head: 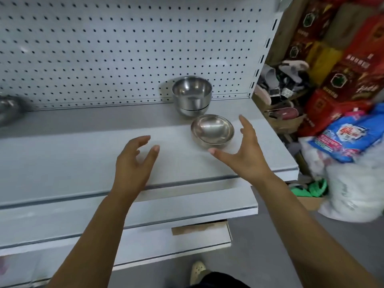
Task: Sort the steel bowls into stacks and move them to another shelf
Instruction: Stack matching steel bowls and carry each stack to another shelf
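Observation:
A stack of deep steel bowls (192,96) stands at the back of the white shelf (83,154), against the pegboard. In front of it sits a low stack of shallow steel bowls (212,129). My right hand (243,150) hovers just right of the shallow stack, fingers spread, thumb close to the stack's front rim, holding nothing. My left hand (135,161) hovers over the shelf to the left of the shallow stack, fingers loosely curled and empty. Another steel bowl (8,111), blurred, sits at the far left edge.
Lower white shelves (145,213) step out below toward me. Right of the shelf unit are red cartons (340,65), shoes, a blue bag (351,138) and white plastic bags (357,192) on the floor. My foot (197,271) shows at the bottom.

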Action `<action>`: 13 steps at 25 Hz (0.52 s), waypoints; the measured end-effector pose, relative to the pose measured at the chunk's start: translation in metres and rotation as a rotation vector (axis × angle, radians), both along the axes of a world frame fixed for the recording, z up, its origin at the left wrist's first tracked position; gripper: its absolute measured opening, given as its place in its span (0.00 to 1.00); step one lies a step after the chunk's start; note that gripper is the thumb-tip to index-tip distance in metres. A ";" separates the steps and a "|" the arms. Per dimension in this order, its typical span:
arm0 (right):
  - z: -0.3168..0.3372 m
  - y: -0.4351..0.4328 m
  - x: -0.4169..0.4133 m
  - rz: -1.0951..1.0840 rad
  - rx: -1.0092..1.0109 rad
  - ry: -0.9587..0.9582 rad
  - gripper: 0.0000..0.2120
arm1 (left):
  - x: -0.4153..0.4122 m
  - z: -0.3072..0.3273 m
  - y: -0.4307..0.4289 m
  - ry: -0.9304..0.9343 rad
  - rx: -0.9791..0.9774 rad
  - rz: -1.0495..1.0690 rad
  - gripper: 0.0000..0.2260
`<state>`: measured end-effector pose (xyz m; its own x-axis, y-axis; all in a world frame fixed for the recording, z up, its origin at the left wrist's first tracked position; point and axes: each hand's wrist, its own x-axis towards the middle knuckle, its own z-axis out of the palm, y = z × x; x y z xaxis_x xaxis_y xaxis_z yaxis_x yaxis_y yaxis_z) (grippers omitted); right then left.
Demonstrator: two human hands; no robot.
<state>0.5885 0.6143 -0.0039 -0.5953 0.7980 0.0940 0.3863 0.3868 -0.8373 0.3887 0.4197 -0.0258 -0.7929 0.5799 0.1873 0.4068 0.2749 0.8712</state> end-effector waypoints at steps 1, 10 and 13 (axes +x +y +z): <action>-0.002 0.005 -0.004 0.013 -0.034 -0.002 0.60 | -0.003 -0.005 0.001 -0.010 -0.001 0.024 0.17; -0.022 0.006 -0.044 0.114 -0.152 0.120 0.62 | -0.018 -0.009 -0.008 -0.188 0.195 0.108 0.11; -0.025 -0.010 -0.057 0.276 -0.194 0.111 0.64 | -0.021 -0.010 -0.011 -0.286 0.359 0.131 0.12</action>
